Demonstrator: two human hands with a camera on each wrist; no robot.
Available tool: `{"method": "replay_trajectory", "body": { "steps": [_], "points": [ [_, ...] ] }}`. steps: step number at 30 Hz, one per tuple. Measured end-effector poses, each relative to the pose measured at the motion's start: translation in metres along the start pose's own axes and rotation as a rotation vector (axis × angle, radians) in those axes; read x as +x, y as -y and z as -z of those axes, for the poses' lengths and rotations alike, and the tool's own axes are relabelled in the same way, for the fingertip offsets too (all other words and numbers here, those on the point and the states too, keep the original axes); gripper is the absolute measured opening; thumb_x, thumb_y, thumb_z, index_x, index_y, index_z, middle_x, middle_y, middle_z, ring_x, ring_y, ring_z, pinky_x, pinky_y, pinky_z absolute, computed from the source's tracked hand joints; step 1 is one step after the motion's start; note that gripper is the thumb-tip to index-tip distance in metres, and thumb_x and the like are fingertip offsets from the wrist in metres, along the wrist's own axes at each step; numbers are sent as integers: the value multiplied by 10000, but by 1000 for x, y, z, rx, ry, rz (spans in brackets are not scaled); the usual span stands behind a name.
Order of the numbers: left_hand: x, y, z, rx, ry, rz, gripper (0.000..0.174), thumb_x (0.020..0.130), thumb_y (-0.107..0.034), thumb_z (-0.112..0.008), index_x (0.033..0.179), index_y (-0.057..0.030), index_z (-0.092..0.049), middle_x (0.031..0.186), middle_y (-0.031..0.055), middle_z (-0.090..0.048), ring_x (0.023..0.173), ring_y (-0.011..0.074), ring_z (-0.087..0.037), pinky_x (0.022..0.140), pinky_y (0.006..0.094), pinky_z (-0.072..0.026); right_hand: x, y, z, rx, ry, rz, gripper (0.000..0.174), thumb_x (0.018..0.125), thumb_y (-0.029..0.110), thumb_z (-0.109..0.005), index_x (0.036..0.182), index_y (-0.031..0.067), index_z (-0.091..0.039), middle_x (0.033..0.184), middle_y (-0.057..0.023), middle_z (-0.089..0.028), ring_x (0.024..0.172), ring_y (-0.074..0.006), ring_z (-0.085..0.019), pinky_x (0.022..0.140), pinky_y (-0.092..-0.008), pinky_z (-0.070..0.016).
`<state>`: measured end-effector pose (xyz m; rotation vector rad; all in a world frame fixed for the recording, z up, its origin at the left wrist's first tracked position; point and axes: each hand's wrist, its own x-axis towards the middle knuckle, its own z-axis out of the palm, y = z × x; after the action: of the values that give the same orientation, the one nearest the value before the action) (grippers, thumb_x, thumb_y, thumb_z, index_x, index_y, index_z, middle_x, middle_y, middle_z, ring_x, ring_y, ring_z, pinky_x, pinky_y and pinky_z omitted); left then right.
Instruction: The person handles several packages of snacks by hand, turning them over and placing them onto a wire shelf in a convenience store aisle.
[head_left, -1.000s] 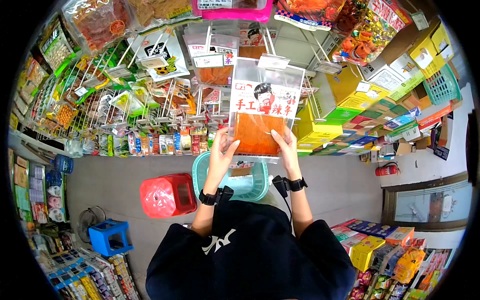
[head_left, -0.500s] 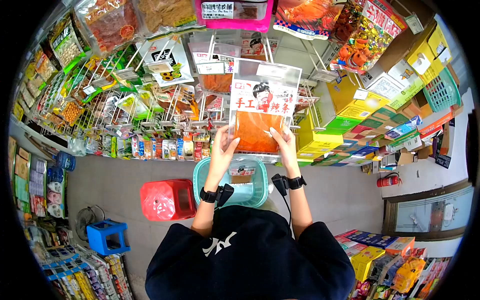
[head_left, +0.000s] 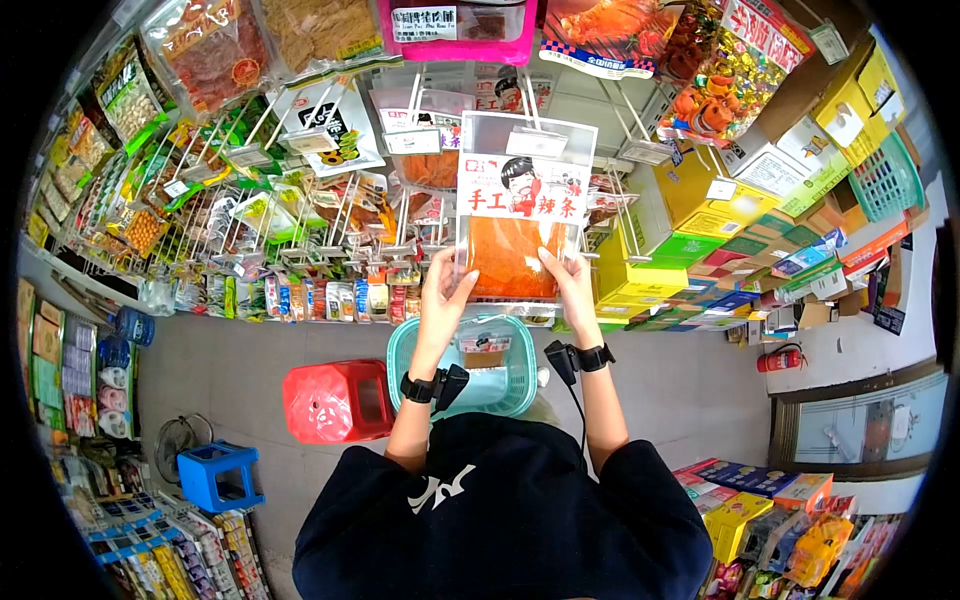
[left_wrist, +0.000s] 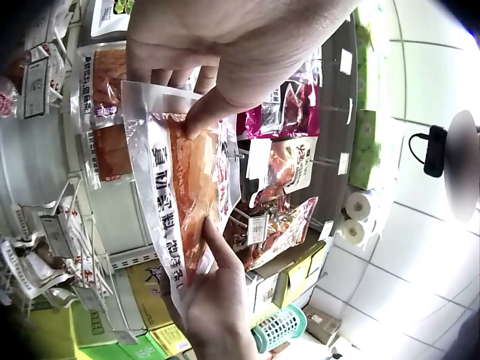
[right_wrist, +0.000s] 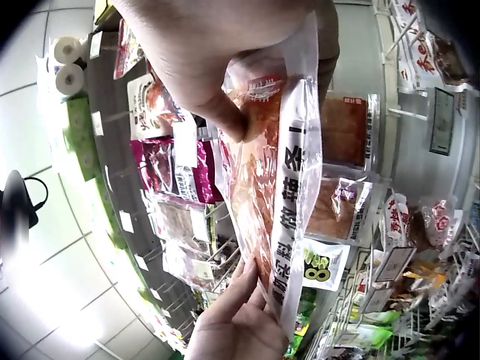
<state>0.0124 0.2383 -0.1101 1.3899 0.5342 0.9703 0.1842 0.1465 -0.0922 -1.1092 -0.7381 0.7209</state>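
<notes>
The person in the dark top [head_left: 500,520] grips the clear-edged packet [head_left: 515,255] two-handed, upright and in front of the rack. The left hand [head_left: 440,297] pinches one lower side, thumb on the front; the right hand [head_left: 574,290] pinches the other side in the same way. From here, that even grip looks meant to keep the soft packet flat and its printed front facing the person, with the thumbs low and clear of the red lettering.

Below the hands, the teal basket [head_left: 400,350] has a similar, smaller-looking packet [head_left: 484,352] inside, beside the red stool [head_left: 325,403]. Behind the held packet, more packets [head_left: 430,135] hang on hooks, probably so their fronts can be seen, and yellow boxes [head_left: 625,270] stand off to the right.

Only the head view shows the basket below and the drawn figure on the label plainly. The left wrist view adds fingers curled behind the packet and, farthest off, the tiled ceiling [left_wrist: 427,82]; both wrist views reveal black lettering down the packet's edges.
</notes>
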Motion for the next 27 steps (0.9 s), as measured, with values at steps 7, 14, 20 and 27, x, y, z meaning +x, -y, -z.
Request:
{"method": "replay_trajectory", "body": {
  "steps": [7,14,20,27],
  "points": [
    [4,16,-1,-33,-33,27,315,829,-48,-560,1114,-24,-427,862,29,-546,823,90,-520,730,207,-413,9,-8,7,-8,4,-87,364,831,93,-577,1165,-18,-485,1087,-69,-569,950,-97,-529,845,-240,-408],
    [-6,50,2,-109,-39,193,212,839,-119,-576,992,4,-494,904,51,-585,811,106,-559,706,228,-456,-6,-45,37,-62,3,-178,307,839,112,-563,1117,-1,-499,996,-64,-595,827,-137,-599,666,-256,-519],
    [8,52,-1,-76,-60,134,186,844,-109,-564,977,8,-506,903,60,-597,766,113,-580,681,236,-472,-1,-38,35,7,17,-209,276,831,68,-561,1090,-8,-508,971,-78,-603,719,-198,-636,559,-261,-540],
    [37,43,-9,-53,-102,123,170,845,-108,-563,969,0,-522,852,41,-602,754,98,-576,680,217,-447,31,-36,35,-12,9,-180,209,837,87,-558,1028,4,-537,954,-42,-602,831,-109,-582,579,-262,-549]
  ]
}}
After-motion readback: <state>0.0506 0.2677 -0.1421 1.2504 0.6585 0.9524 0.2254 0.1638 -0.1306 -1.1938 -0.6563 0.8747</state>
